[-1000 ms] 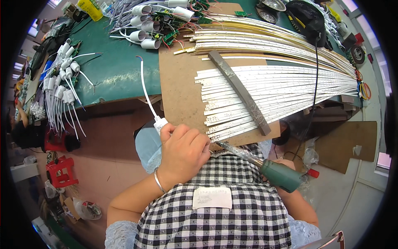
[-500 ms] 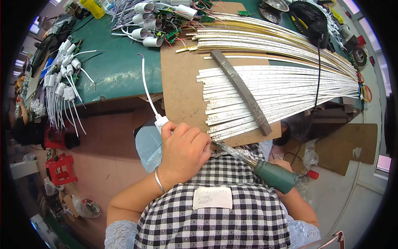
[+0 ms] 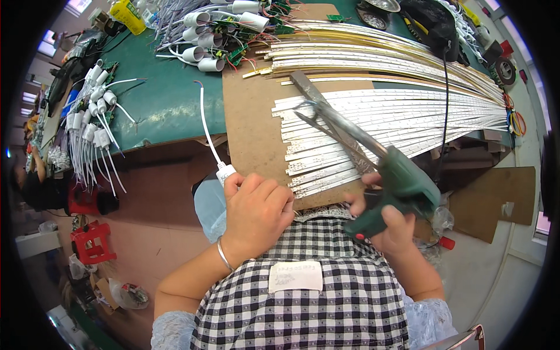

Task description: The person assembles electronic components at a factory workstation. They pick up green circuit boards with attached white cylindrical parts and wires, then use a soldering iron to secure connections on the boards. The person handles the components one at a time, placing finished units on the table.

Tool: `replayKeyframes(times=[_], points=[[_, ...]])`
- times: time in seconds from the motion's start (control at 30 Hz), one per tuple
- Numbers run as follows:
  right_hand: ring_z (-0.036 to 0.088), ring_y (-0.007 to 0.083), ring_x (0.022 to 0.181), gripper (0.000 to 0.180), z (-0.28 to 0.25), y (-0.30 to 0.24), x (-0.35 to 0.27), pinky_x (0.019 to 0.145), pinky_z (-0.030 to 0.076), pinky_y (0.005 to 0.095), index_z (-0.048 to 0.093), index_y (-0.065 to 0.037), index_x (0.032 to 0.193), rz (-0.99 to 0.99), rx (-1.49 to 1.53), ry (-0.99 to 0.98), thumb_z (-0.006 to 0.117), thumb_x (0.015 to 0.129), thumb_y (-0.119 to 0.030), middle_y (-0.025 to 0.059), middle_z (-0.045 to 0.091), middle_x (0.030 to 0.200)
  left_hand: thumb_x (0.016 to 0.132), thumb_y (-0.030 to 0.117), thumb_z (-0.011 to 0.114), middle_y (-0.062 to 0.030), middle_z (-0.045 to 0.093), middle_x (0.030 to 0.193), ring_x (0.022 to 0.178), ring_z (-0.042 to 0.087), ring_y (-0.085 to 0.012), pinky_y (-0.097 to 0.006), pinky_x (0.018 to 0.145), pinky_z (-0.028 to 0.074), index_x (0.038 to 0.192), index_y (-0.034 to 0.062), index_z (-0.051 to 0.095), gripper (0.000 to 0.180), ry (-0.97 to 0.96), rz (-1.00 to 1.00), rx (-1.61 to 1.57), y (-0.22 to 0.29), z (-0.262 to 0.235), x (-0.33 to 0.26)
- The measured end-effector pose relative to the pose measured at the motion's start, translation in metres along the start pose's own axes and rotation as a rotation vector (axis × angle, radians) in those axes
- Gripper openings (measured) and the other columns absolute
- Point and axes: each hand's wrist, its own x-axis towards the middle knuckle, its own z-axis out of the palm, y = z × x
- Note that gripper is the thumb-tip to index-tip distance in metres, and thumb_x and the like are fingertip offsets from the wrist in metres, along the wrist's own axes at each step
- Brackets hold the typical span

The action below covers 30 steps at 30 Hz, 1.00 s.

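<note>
I see the green desk (image 3: 157, 111) filling the upper part of the head view, its near edge curving across the middle, and on it a brown board (image 3: 251, 134) that reaches down over the near edge toward me. Across the board and out to the desk's right edge lies a wide fan of long white and gold strips (image 3: 408, 111), their left ends stepped along the middle of the board. At the far edge, near the left corner, sits a heap of white cylindrical parts with wires (image 3: 216, 29), and along the left edge a second cluster of white capped leads (image 3: 96, 125) hangs over the side. A dark flat bar (image 3: 306, 87) rests slantwise over the strips. My right hand (image 3: 388, 224) is clamped around the grip of a green soldering gun (image 3: 402, 186), held above the near edge at the board's right corner; its long metal tip (image 3: 326, 116) reaches up and left over the strips, ending just beside the strip ends. My left hand (image 3: 256, 213) is curled, fingers together, at the board's near edge, pinching a small white plug (image 3: 224, 173) whose thin white cable (image 3: 205, 122) runs up onto the green surface. A thin bangle (image 3: 224, 256) circles that wrist, above my checked apron (image 3: 303, 291).
</note>
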Motion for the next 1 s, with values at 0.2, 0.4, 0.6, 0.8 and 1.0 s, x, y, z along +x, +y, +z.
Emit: replayKeyframes(times=[0.2, 0.4, 0.6, 0.8, 1.0], points=[[0.055, 0.0218, 0.110, 0.063, 0.022, 0.023, 0.022, 0.105, 0.037, 0.0537, 0.033, -0.005, 0.137, 0.094, 0.117, -0.039, 0.062, 0.082, -0.018, 0.0098, 0.043, 0.133, 0.063, 0.008, 0.070, 0.0025, 0.052, 0.069, 0.070, 0.050, -0.0183, -0.036, 0.074, 0.030, 0.070, 0.0136, 0.058, 0.015, -0.012, 0.011, 0.040, 0.002, -0.004, 0.003], [0.054, 0.0210, 0.111, 0.064, 0.019, 0.029, 0.022, 0.106, 0.036, 0.0519, 0.033, -0.005, 0.137, 0.141, 0.106, -0.047, 0.063, 0.083, -0.018, 0.0085, 0.044, 0.131, 0.063, 0.008, 0.071, 0.0020, 0.051, 0.068, 0.071, 0.050, -0.0183, -0.037, 0.075, 0.031, 0.071, 0.0133, 0.058, 0.016, -0.007, 0.027, 0.042, 0.002, -0.001, 0.002], [0.054, 0.0207, 0.111, 0.063, 0.021, 0.028, 0.023, 0.106, 0.037, 0.0514, 0.032, -0.005, 0.137, 0.130, 0.089, -0.042, 0.062, 0.084, -0.018, 0.0090, 0.042, 0.133, 0.063, 0.008, 0.071, 0.0018, 0.052, 0.068, 0.071, 0.050, -0.0183, -0.037, 0.076, 0.031, 0.071, 0.0128, 0.058, 0.016, -0.012, 0.039, 0.040, 0.000, -0.001, 0.002], [0.054, 0.0205, 0.112, 0.061, 0.019, 0.034, 0.023, 0.105, 0.037, 0.0521, 0.032, -0.005, 0.138, 0.086, 0.116, -0.049, 0.061, 0.085, -0.017, 0.0091, 0.042, 0.132, 0.064, 0.008, 0.071, 0.0016, 0.052, 0.069, 0.071, 0.050, -0.0183, -0.037, 0.077, 0.032, 0.072, 0.0128, 0.059, 0.015, -0.013, 0.051, 0.033, 0.000, -0.002, 0.002], [0.055, 0.0211, 0.106, 0.067, 0.017, 0.031, 0.017, 0.104, 0.038, 0.0513, 0.031, -0.002, 0.137, 0.115, 0.166, -0.003, 0.064, 0.082, -0.023, 0.0107, 0.045, 0.128, 0.067, 0.011, 0.071, 0.0009, 0.053, 0.071, 0.072, 0.051, -0.0186, -0.037, 0.079, 0.032, 0.073, 0.0127, 0.059, 0.014, -0.037, 0.059, 0.034, -0.001, -0.004, 0.001]])
